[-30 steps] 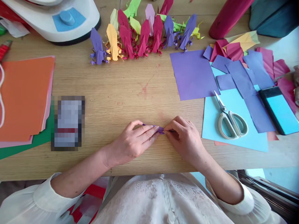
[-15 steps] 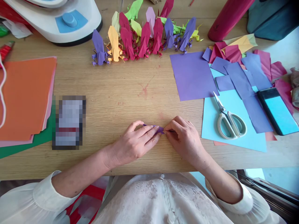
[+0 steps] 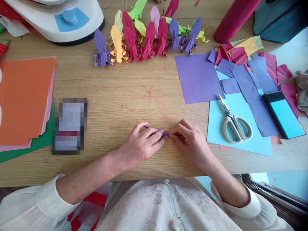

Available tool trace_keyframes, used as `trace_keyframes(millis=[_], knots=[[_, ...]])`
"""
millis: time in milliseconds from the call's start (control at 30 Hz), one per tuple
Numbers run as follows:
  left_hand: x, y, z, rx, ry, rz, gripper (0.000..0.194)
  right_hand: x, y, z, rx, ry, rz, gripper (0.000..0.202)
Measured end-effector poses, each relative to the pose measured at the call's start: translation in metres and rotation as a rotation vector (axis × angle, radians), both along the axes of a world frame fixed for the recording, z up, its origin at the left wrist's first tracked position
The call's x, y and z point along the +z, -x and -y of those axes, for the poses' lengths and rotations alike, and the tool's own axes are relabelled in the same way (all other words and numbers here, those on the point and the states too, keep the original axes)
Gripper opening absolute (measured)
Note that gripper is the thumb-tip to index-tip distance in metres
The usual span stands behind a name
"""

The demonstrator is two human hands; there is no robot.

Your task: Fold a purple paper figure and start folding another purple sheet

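While pinching folded purple paper point(image 3: 166, 132) in right fingers point(image 3: 176, 129), steady with left fingers point(image 3: 154, 138) clamped over it: align edges, press evenly.

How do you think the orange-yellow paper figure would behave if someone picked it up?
The orange-yellow figure would probably feel light, being folded from paper. Its thin, bent legs look easy to crush or snag, and its tall body suggests that a nudge might tip it.
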State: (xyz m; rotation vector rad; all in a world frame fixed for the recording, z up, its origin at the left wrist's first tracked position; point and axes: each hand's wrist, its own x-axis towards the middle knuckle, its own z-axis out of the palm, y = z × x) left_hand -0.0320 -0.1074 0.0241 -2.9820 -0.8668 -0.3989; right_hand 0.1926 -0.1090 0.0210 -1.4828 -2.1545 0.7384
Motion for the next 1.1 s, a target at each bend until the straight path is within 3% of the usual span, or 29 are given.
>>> trace_keyframes(millis=[100,233,500,900,1100], knots=[[0.000,0.000,0.001,-0.002,-0.004,-0.017,0.037,0.002,-0.015,0.002,-0.019,0.062,-0.180,0.016],[-0.001,0.001,0.001,-0.015,-0.016,-0.032,0.035,0.001,-0.029,0.008,-0.058,0.009,-0.175,0.012],[-0.002,0.000,0.001,-0.005,-0.021,-0.009,0.035,0.000,-0.015,0.009,-0.083,0.045,-0.058,0.004],[-0.005,-0.001,0.001,0.008,-0.013,0.020,0.033,-0.005,-0.023,0.011,-0.005,-0.067,-0.069,0.011],[-0.004,-0.001,0.001,-0.005,-0.007,0.013,0.033,-0.006,-0.024,0.010,0.004,-0.046,-0.059,0.012]])
